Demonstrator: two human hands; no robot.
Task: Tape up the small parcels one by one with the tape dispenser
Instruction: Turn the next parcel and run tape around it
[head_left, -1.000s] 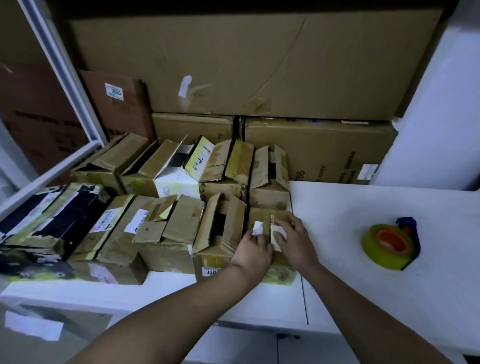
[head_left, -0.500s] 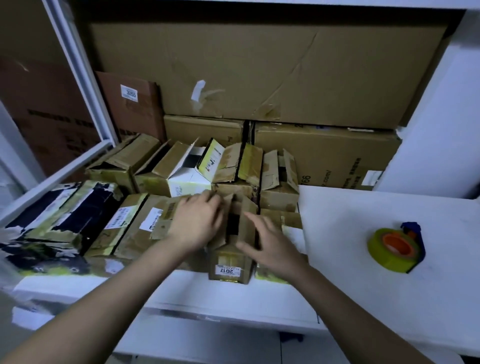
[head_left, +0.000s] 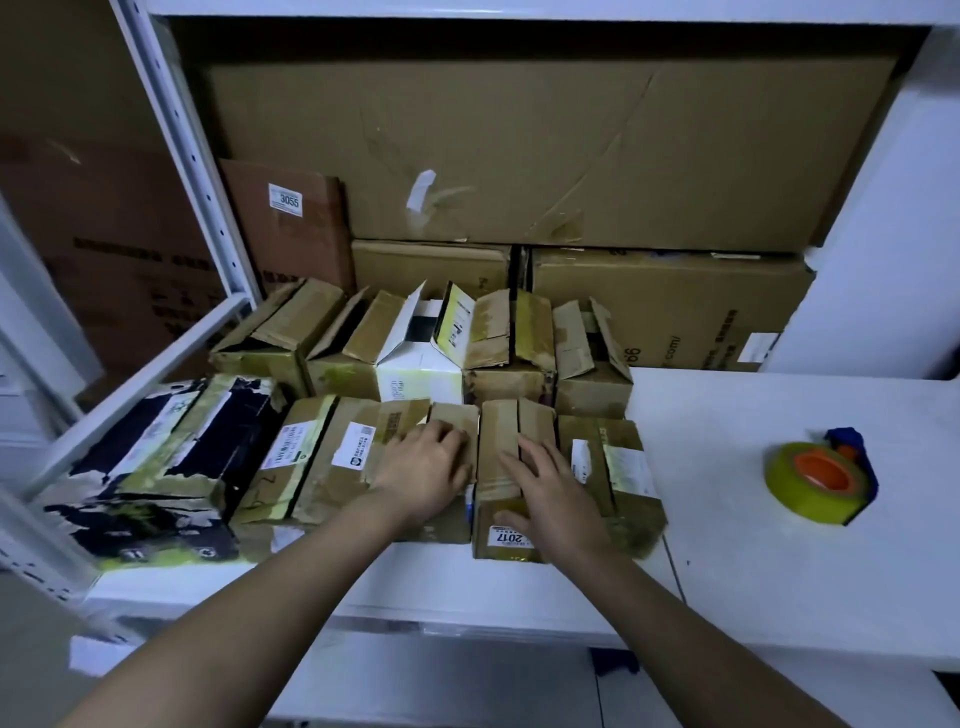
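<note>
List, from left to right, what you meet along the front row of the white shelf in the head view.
Torn black box → labelled brown parcel → left hand → parcel marked 2017 → right hand → parcel with white labels → tape dispenser.

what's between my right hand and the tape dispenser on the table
In the head view, one closed labelled parcel lies right of the right hand; past it, bare white table runs to the tape dispenser.
</note>
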